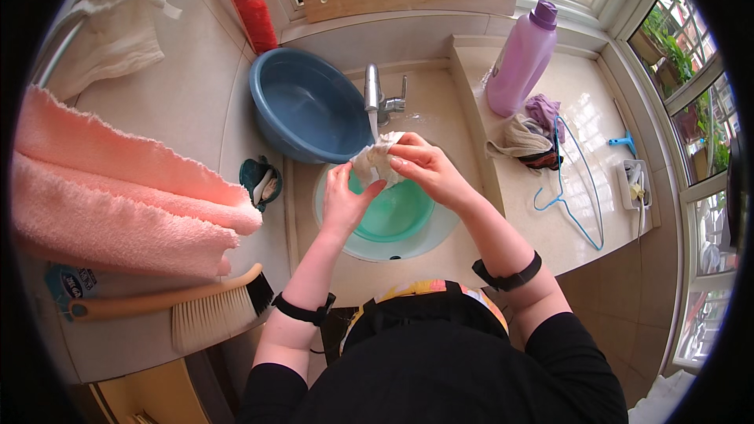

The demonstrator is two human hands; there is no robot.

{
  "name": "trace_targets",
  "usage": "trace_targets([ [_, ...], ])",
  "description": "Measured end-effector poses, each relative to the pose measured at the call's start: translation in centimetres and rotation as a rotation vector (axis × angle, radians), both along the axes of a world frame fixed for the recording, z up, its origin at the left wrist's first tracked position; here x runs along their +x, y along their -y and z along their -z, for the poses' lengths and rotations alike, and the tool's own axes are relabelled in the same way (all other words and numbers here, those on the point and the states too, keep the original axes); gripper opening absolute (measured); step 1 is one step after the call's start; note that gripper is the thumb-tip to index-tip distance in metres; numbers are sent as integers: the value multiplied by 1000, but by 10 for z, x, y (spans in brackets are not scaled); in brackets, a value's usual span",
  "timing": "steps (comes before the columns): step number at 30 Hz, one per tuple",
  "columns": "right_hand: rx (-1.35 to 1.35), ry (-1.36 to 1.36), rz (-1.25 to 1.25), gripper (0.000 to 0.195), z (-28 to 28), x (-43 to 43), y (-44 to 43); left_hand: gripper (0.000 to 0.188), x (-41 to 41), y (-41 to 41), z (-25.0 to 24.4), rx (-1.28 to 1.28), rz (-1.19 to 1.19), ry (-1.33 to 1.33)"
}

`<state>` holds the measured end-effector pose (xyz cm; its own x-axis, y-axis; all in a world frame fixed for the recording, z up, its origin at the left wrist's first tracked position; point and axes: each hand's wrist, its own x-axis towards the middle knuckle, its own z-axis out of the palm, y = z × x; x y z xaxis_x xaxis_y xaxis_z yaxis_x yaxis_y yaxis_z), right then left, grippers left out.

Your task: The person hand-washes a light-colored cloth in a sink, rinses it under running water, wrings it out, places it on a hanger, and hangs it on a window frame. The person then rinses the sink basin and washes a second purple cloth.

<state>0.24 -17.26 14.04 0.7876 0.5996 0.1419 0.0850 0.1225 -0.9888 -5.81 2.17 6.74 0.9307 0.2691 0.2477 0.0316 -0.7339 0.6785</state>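
A wet white cloth (372, 164) is held between my two hands under the chrome faucet (372, 91), from which water runs onto it. My left hand (347, 197) grips the cloth's left and lower edge with thumb and fingers. My right hand (427, 171) pinches its upper right part. Just below the cloth, a green plastic basin (392, 229) with water in it sits in the round white sink (377, 252). Against the left of the faucet leans a blue plastic basin (312, 106), tilted, with nothing seen inside.
At right stand a purple detergent bottle (521, 62), small crumpled garments (521, 138), a blue wire hanger (559, 197) and a white tray (635, 185). At left are a pink towel (118, 194), a bench brush (206, 306) and a soap holder (262, 182).
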Motion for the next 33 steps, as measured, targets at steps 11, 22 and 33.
trace_targets([
  [11,91,-185,110,31,62,3,-4,25,14,29,-16,-852,225,22],
  [22,-718,117,-117,37,174,-10,0,35,-3,24,-22,-900,47,14],
  [33,-377,-87,244,23,175,11,39,36,-11,-16,21,-671,-139,65],
])
